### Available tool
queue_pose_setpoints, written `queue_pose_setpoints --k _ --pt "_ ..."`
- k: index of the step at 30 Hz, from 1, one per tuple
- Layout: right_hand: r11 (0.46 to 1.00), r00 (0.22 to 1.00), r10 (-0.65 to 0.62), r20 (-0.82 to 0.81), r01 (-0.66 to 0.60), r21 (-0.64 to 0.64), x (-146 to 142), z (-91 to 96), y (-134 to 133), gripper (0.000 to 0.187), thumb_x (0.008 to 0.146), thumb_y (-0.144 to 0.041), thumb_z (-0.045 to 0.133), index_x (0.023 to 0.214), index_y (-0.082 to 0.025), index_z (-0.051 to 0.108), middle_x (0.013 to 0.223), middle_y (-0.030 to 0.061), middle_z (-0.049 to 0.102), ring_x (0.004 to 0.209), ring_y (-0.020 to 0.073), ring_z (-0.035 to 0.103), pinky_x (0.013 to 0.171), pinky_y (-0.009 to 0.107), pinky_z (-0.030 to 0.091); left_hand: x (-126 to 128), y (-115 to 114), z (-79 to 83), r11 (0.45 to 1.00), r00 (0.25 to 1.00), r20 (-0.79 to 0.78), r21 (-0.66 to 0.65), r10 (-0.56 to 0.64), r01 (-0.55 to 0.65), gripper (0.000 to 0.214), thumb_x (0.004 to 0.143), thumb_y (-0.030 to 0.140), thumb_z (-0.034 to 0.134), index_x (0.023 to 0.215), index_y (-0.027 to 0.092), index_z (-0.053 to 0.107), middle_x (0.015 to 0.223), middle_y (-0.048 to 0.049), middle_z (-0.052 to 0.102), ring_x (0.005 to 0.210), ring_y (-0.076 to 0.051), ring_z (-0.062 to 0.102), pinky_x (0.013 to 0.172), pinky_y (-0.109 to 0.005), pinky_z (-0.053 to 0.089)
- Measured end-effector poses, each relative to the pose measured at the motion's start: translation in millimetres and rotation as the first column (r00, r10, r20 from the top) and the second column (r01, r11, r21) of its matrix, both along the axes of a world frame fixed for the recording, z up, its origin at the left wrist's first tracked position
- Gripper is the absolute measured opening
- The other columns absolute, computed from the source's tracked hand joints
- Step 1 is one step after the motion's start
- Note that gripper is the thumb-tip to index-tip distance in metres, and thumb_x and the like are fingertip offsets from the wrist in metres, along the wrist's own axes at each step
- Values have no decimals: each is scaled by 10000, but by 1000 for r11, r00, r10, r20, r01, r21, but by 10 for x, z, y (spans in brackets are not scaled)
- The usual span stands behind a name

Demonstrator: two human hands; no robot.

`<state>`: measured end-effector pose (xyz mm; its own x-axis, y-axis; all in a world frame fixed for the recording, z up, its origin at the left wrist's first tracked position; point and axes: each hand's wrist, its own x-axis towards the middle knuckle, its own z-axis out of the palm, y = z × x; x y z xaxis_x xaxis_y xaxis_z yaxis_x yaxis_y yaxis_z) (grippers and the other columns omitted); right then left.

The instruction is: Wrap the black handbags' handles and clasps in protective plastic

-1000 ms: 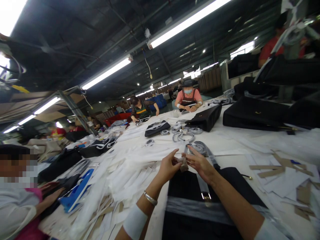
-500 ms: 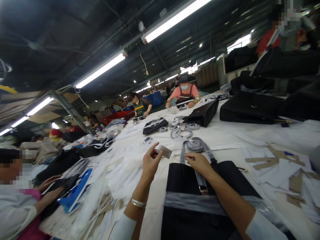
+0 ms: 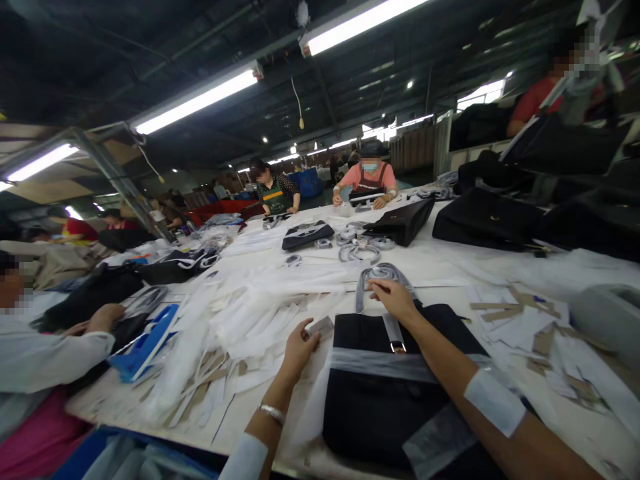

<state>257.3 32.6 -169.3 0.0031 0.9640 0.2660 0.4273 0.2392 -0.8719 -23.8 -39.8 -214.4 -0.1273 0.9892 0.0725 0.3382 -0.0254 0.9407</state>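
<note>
A black bag [image 3: 380, 393] lies flat on the white table [image 3: 440, 270] in front of me, with a band of clear film across it and a grey strap [image 3: 380, 277] with a metal buckle running up its middle. My left hand [image 3: 299, 347] pinches a small grey-brown card piece [image 3: 321, 327] just left of the bag. My right hand [image 3: 395, 298] rests on the grey strap at the bag's top edge, fingers curled on it.
Heaps of white wrapping [image 3: 250, 310] and cardboard strips [image 3: 530, 307] cover the table. More black bags [image 3: 480, 220] and coiled grey straps [image 3: 360, 250] lie further back. A person's hand [image 3: 103, 319] rests beside a blue holder [image 3: 143, 350] at the left. Other people sit at the far end.
My hands were together on the small card piece above the bag. The left hand carried it away to the left and lowered it; the right hand settled on the strap.
</note>
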Motion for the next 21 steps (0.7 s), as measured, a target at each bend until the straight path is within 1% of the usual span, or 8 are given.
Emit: queue_pose_setpoints --k 3,6,9,11,14,17,19,21 --pt "997 997 67 43 -65 -46 -10 230 -27 348 917 -353 540 1159 -156 694 1020 113 747 809 211 738 722 316 607 -29 25 52 997 994 -74 -40 -76 73 511 737 313 722 1195 100 648 603 18 631 532 -137 604 547 -242 484" --pt "980 977 179 118 -167 -105 105 535 -89 310 878 -352 612 1125 -199 720 1005 65 756 827 207 730 743 306 601 -72 62 132 987 976 -159 -82 -147 136 382 775 270 663 1128 128 692 697 -18 688 602 -155 647 594 -261 521" --pt "971 949 223 221 -196 -139 418 769 -261 294 828 -345 661 1090 -241 743 1029 23 757 930 226 709 886 348 560 -110 23 240 989 958 -248 -67 -147 134 414 779 249 646 1184 165 665 921 -63 721 757 -182 692 690 -291 552" --pt "979 938 180 296 -142 -145 722 813 -482 327 810 -359 661 1105 -240 741 1086 38 745 1018 265 682 975 406 510 -119 -76 325 993 949 -292 -31 -117 113 440 807 290 628 1233 180 626 1116 -101 690 911 -212 695 774 -320 559" --pt "994 866 32 499 26 -109 1218 671 -952 435 827 -446 601 1173 -207 710 1183 88 710 1113 321 642 1026 475 465 -82 -334 406 986 938 -305 -41 -167 162 378 873 428 560 1143 186 664 1123 -103 700 957 -241 702 775 -341 577" --pt "974 762 -38 647 172 -145 1589 349 -1456 562 859 -546 504 1211 -147 683 1201 134 697 1125 343 639 995 482 491 10 -647 382 965 918 -298 -118 -261 236 410 880 512 539 1091 202 703 1101 -82 732 995 -265 704 770 -355 597" --pt "952 768 6 640 191 -238 1704 104 -1736 599 883 -581 451 1218 -140 678 1184 134 704 1101 339 655 961 473 519 73 -822 329 963 923 -291 -165 -252 212 479 885 532 521 1197 201 671 1242 -85 687 1157 -276 640 870 -374 582" --pt "950 780 -13 625 204 -235 1732 -117 -1946 591 896 -598 443 1205 -157 685 1213 123 691 1144 342 633 986 481 508 114 -951 288 967 940 -271 -198 -208 157 537 894 540 495 1279 188 625 1346 -84 623 1278 -265 555 978 -380 537"
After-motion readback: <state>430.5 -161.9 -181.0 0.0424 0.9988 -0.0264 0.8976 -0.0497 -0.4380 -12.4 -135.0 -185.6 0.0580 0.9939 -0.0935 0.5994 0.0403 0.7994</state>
